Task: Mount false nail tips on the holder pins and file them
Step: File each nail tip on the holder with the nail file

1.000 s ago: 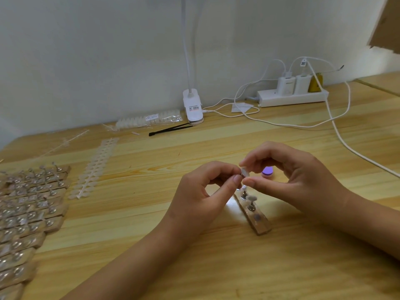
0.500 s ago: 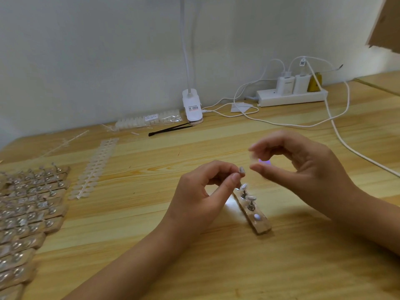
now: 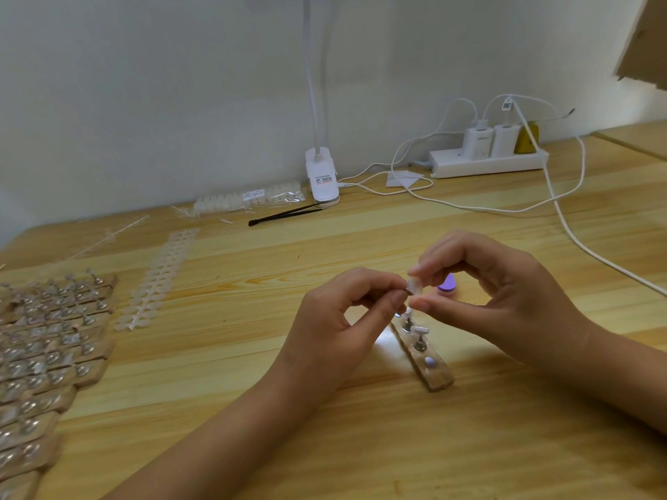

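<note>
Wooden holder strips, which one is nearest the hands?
The lone strip just below the left hand and right hand; the other strips lie massed far left.

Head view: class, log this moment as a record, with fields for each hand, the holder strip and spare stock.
Left hand: pinches a small grey pin
Right hand: pinches a white nail tip against it
Holder strip: flat on the table below the hands, two pins upright
Spare strips: piled at the table's left edge
</note>
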### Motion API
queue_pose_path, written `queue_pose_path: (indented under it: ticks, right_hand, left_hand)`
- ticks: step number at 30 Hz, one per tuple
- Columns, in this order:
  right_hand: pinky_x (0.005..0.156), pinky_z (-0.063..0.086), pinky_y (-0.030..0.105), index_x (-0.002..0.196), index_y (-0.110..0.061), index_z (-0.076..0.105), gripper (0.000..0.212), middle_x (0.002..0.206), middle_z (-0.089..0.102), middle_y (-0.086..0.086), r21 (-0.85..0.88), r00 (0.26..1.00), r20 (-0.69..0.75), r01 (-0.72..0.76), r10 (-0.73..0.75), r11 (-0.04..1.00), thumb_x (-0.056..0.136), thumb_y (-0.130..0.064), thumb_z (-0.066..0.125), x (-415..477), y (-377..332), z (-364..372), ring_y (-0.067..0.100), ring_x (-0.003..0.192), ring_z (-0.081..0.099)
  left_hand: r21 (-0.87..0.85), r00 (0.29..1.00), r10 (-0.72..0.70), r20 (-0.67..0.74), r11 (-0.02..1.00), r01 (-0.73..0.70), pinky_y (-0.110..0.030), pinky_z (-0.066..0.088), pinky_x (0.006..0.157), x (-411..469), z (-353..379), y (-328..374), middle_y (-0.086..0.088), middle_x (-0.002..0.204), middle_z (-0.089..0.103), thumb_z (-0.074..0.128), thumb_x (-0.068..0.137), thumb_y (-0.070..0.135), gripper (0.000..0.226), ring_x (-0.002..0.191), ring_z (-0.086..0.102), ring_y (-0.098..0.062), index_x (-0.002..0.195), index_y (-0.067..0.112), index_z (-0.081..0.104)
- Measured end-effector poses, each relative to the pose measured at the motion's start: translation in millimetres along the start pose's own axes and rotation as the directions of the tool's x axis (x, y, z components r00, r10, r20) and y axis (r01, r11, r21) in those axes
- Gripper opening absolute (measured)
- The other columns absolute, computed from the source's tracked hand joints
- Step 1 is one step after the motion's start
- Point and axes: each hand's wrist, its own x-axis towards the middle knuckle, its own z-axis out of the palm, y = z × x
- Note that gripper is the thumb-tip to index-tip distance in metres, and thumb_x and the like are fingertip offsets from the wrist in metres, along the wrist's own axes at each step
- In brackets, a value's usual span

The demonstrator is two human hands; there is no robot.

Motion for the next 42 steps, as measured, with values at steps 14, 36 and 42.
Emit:
queue_pose_path:
  ticks: [14, 36, 42]
  right_hand:
    - [0.079, 0.053, 0.035, 0.100, -0.016, 0.066, 0.028, 0.092, 0.065, -0.007, -0.041, 1.000, 0.025, -0.010, 0.011, 0.999, 0.080, -0.035, 0.072, 0, -2, 0, 0.019, 0.088, 0.064]
    - [0.064, 0.051, 0.023, 0.111, -0.022, 0.066, 0.035, 0.073, 0.064, -0.001, 0.413, 0.875, 0.302, -0.477, 0.377, 0.776, 0.082, -0.043, 0.065, 3, -12, 3, 0.010, 0.064, 0.058]
    - [0.065, 0.050, 0.018, 0.097, -0.020, 0.071, 0.022, 0.076, 0.069, 0.001, 0.386, 0.819, 0.424, -0.550, 0.387, 0.741, 0.084, -0.038, 0.070, 6, -17, 1, 0.010, 0.056, 0.054]
  left_hand:
    - [0.029, 1.000, 0.017, 0.014, 0.999, -0.018, -0.040, 0.055, 0.080, 0, 0, -2, 0.000, 0.092, 0.072, 0.063, 0.091, 0.012, 0.013, 0.089, 0.068, -0.019, 0.101, 0.012, 0.071]
    - [-0.140, 0.999, 0.042, 0.034, 0.989, -0.037, -0.030, 0.057, 0.077, -3, 1, 0, 0.004, 0.080, 0.073, 0.059, 0.093, 0.021, 0.011, 0.078, 0.073, -0.013, 0.102, 0.020, 0.067]
    - [-0.163, 0.995, 0.077, 0.060, 0.984, -0.066, -0.020, 0.051, 0.067, -5, 1, 6, 0.014, 0.074, 0.069, 0.057, 0.096, 0.018, 0.015, 0.063, 0.068, -0.009, 0.107, 0.022, 0.065]
